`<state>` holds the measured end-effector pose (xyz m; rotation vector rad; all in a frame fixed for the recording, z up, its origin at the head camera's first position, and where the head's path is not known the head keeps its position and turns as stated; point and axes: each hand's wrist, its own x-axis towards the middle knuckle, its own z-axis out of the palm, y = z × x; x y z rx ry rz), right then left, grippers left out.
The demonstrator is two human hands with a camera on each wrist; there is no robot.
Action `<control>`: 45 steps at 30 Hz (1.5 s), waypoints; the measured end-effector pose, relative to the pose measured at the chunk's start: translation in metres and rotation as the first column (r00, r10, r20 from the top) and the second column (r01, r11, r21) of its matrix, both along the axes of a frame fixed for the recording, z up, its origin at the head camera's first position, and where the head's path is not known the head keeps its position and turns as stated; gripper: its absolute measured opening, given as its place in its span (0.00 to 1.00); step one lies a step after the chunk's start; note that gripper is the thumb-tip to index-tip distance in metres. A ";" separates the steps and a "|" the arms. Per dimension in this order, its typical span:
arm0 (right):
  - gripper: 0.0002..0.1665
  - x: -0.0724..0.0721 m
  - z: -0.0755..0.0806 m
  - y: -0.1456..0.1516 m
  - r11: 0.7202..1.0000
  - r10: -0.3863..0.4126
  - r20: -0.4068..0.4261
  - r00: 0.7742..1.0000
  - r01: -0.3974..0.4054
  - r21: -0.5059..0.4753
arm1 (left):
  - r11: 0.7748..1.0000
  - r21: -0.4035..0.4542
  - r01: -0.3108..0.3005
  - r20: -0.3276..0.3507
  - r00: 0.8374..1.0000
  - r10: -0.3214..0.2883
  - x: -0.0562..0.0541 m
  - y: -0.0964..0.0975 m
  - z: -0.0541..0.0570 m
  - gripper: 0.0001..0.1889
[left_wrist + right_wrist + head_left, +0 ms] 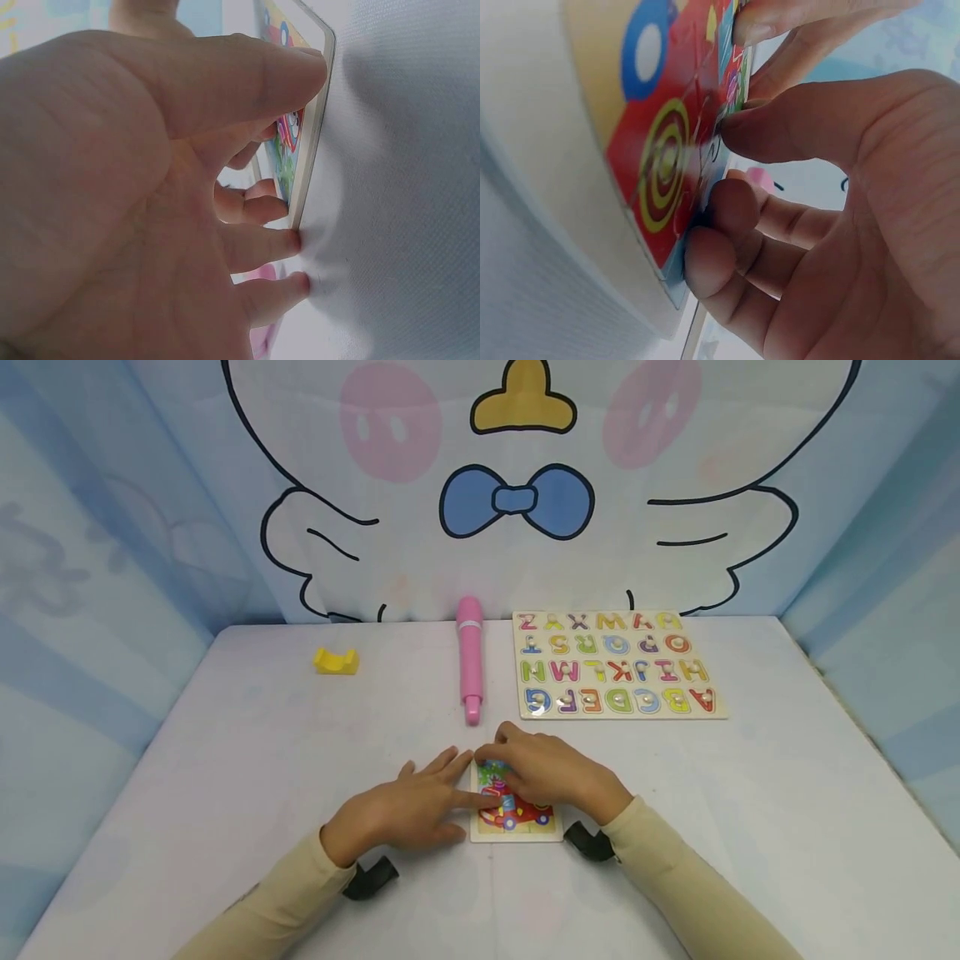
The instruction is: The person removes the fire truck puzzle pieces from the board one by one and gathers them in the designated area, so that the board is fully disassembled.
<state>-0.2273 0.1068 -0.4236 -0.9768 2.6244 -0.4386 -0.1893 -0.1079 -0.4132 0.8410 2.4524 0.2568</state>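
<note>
A small jigsaw puzzle (pixel 517 827) in a pale frame lies near the front middle of the table, printed with a red car. My left hand (pixel 408 810) spreads over its left side. One straight finger rests on the picture, the thumb is beside the frame, and other fingertips reach the table near the far left corner. My right hand (pixel 547 768) covers the puzzle's far right part. In the right wrist view its thumb (pixel 757 135) touches the picture, and bent fingers (pixel 712 259) meet the far border; I cannot tell whether they pinch a piece.
Behind the puzzle lies a pink pen-shaped toy (pixel 471 660). A wooden alphabet board (pixel 622 711) with knobbed letters is at the back right. At the back left sits a small yellow block (pixel 336 662). A printed curtain (pixel 517 572) hangs behind the table.
</note>
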 end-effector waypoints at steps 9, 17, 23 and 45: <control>0.28 0.001 -0.001 -0.003 1.000 -0.002 -0.007 1.000 0.002 0.015 | 1.000 0.002 -0.014 0.017 1.000 0.014 0.001 -0.001 0.001 0.30; 0.25 0.000 -0.001 -0.003 1.000 0.009 -0.011 1.000 -0.008 0.025 | 1.000 0.011 -0.012 0.019 1.000 0.012 0.002 -0.002 -0.001 0.29; 0.24 0.000 -0.001 -0.002 1.000 -0.002 -0.003 1.000 0.002 0.016 | 1.000 0.015 -0.008 0.017 1.000 0.007 0.001 -0.002 -0.001 0.30; 0.27 0.002 -0.004 -0.005 1.000 -0.028 -0.029 0.999 0.029 0.007 | 1.000 0.011 -0.008 0.015 1.000 0.008 0.001 -0.001 0.000 0.29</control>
